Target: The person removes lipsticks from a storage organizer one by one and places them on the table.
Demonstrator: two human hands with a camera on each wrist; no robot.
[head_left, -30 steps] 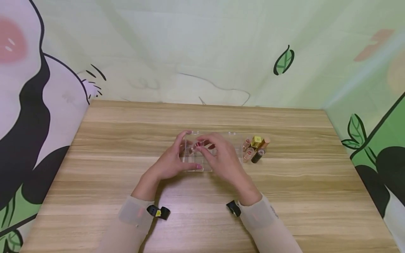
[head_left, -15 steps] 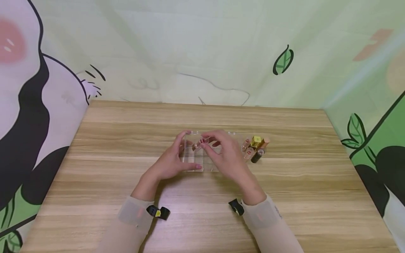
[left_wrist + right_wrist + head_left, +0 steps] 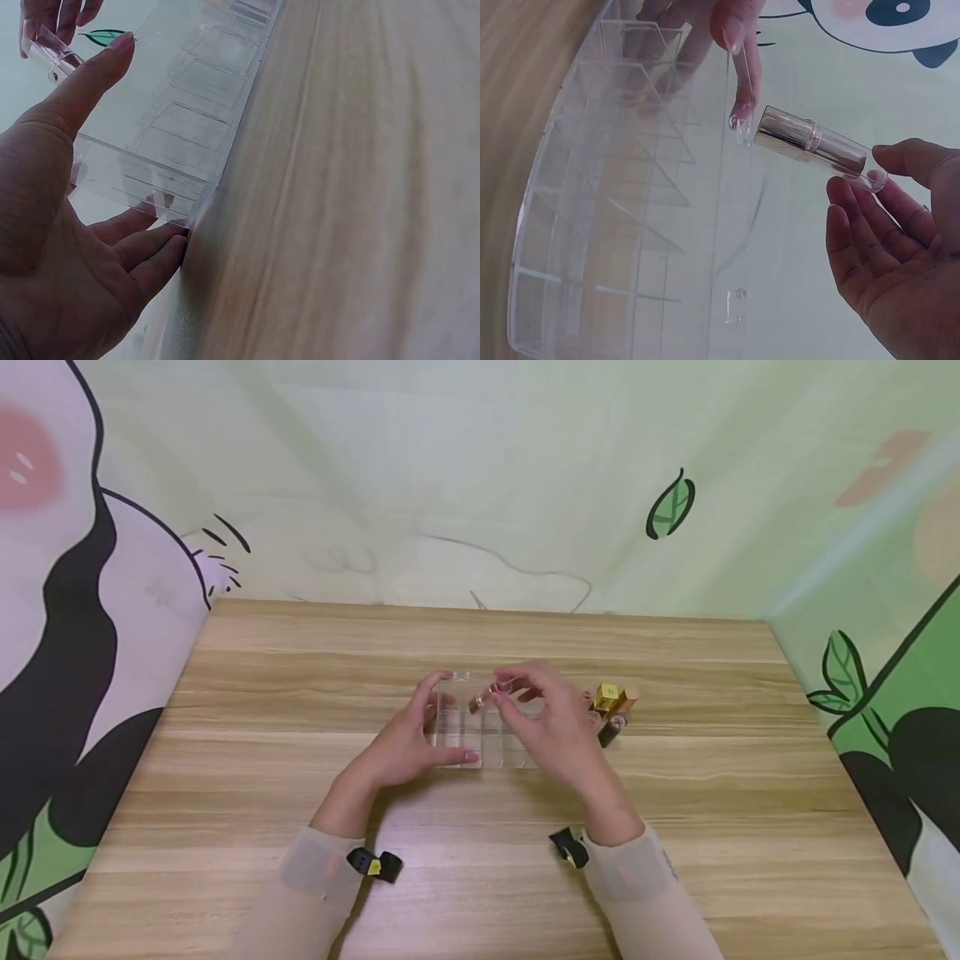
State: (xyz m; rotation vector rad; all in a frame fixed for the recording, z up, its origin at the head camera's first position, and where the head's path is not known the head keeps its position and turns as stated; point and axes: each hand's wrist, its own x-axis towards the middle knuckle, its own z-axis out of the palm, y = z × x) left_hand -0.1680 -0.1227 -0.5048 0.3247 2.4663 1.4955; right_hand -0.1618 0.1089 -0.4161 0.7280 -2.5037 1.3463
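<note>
A clear plastic organizer (image 3: 491, 747) with divided compartments stands on the table, its near compartments showing no contents. My left hand (image 3: 401, 739) grips its left end, thumb along the top and fingers at the far left side. In my right hand (image 3: 558, 731), thumb and fingers pinch a lipstick (image 3: 483, 697) at its clear end. The lipstick is tilted above the organizer, its shiny metallic base (image 3: 784, 133) pointing toward the left hand in the right wrist view. My right hand covers the organizer's right part in the head view.
Right of the organizer stands a cluster of several lipsticks, including one with a yellow-gold square cap (image 3: 607, 696), a black one (image 3: 612, 731) and a copper-coloured one (image 3: 627, 697). Others are partly behind my right hand. A printed cloth (image 3: 480, 485) hangs behind the wooden table (image 3: 480, 860).
My right hand has moved to the right and slightly away from me over the organizer, carrying the lipstick with it. The left hand and the organizer have stayed in place.
</note>
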